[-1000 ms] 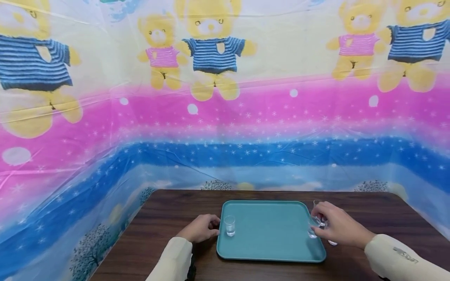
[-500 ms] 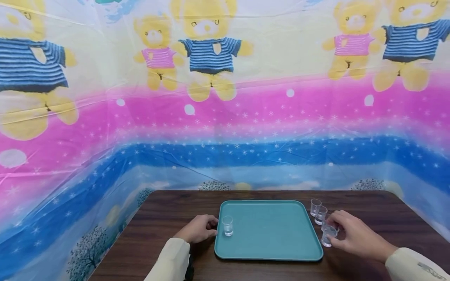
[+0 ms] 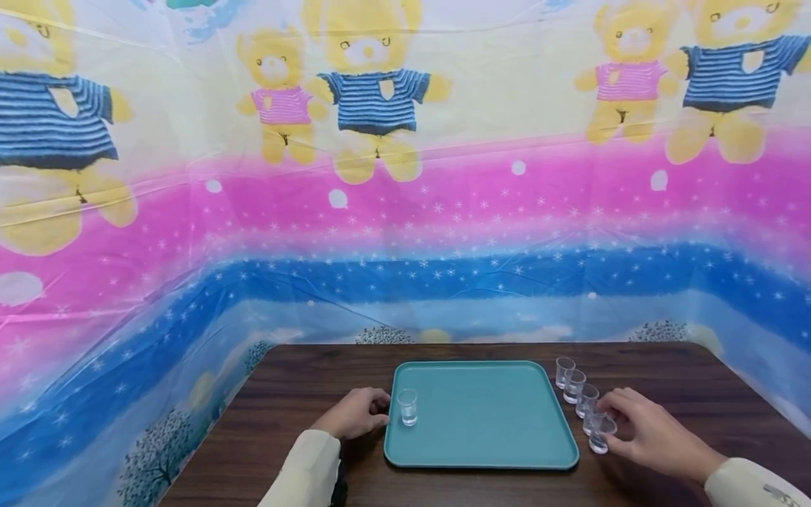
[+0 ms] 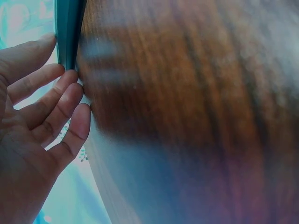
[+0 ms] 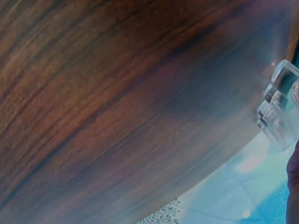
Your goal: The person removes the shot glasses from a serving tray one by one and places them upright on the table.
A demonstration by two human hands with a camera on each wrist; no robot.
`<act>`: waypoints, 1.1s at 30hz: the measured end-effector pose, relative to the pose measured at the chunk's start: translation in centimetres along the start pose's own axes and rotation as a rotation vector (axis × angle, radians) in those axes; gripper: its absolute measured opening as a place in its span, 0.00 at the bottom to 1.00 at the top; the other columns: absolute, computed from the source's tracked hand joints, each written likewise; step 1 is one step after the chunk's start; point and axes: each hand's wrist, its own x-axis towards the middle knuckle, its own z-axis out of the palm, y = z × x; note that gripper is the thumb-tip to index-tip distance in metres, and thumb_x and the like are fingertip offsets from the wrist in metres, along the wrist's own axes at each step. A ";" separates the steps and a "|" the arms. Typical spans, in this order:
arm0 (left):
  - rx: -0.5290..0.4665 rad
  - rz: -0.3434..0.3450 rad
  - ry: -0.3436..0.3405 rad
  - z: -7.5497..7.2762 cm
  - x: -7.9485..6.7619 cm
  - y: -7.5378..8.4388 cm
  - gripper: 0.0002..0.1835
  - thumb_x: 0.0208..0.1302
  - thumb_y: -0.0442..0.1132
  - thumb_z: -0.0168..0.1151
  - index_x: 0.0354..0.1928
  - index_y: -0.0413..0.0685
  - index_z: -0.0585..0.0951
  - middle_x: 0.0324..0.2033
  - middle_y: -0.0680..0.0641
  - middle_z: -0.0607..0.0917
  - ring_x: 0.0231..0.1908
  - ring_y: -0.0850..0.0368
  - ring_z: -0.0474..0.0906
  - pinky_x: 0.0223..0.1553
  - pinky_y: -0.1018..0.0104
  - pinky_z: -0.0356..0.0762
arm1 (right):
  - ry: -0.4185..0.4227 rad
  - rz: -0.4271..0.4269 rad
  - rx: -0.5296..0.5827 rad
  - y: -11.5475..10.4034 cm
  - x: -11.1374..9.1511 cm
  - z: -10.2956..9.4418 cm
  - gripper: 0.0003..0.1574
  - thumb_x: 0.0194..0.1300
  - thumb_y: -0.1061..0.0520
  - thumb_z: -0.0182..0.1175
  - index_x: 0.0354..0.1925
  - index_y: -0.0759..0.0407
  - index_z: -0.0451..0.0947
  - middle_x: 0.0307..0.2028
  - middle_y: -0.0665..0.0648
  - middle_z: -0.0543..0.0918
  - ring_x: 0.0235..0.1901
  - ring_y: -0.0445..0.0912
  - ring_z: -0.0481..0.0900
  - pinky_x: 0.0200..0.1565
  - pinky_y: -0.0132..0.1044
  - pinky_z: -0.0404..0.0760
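Observation:
A teal tray (image 3: pixel 481 451) lies on the dark wooden table, with one clear shot glass (image 3: pixel 408 408) upright near its left edge. My left hand (image 3: pixel 356 414) rests beside that edge, fingers loosely extended; in the left wrist view its fingertips (image 4: pixel 72 77) meet the tray's rim (image 4: pixel 67 32). To the right of the tray, several clear shot glasses stand in a slanting row. My right hand (image 3: pixel 659 433) pinches the nearest shot glass (image 3: pixel 600 435) between thumb and fingers at the row's front end. In the right wrist view only a sliver of this hand (image 5: pixel 293 182) shows.
The other row glasses, such as the far shot glass (image 3: pixel 564 373) and the middle shot glass (image 3: pixel 587 400), stand close together by the tray's right edge. Table top (image 3: pixel 304 384) extends around the tray. A printed bear curtain (image 3: pixel 393 211) hangs behind the table.
My right hand has moved from over the tray's right edge, rightward and nearer, carrying its shot glass to the front of the row. The left hand has stayed at the tray's left edge.

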 end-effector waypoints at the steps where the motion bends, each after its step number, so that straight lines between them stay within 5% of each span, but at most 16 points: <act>1: -0.001 0.000 0.000 0.0 0.0 0.0 0.16 0.62 0.34 0.64 0.50 0.37 0.78 0.37 0.47 0.79 0.36 0.55 0.74 0.38 0.57 0.74 | -0.008 0.007 0.005 0.0 0.1 0.0 0.19 0.49 0.59 0.71 0.41 0.51 0.77 0.35 0.45 0.72 0.31 0.34 0.68 0.29 0.31 0.73; 14: -0.010 -0.021 -0.010 -0.2 -0.1 -0.1 0.15 0.62 0.35 0.64 0.50 0.39 0.78 0.35 0.49 0.79 0.36 0.56 0.75 0.38 0.57 0.74 | 0.073 -0.029 -0.014 -0.3 1.0 0.2 0.23 0.45 0.56 0.75 0.40 0.50 0.76 0.34 0.43 0.72 0.32 0.35 0.70 0.30 0.32 0.75; 26: -0.007 -0.049 -0.013 -0.1 0.0 -0.3 0.16 0.62 0.35 0.64 0.52 0.39 0.78 0.36 0.49 0.79 0.36 0.56 0.75 0.39 0.57 0.75 | -0.038 -0.028 0.030 -3.3 5.4 1.2 0.19 0.53 0.52 0.71 0.42 0.42 0.74 0.35 0.41 0.68 0.33 0.36 0.67 0.32 0.33 0.72; 33: 0.011 -0.042 -0.009 0.0 0.1 -0.2 0.15 0.62 0.35 0.63 0.51 0.40 0.78 0.35 0.50 0.78 0.35 0.57 0.74 0.38 0.57 0.75 | -0.061 -0.072 0.048 -4.9 7.3 1.9 0.20 0.55 0.52 0.69 0.46 0.47 0.75 0.39 0.42 0.71 0.36 0.38 0.68 0.35 0.38 0.73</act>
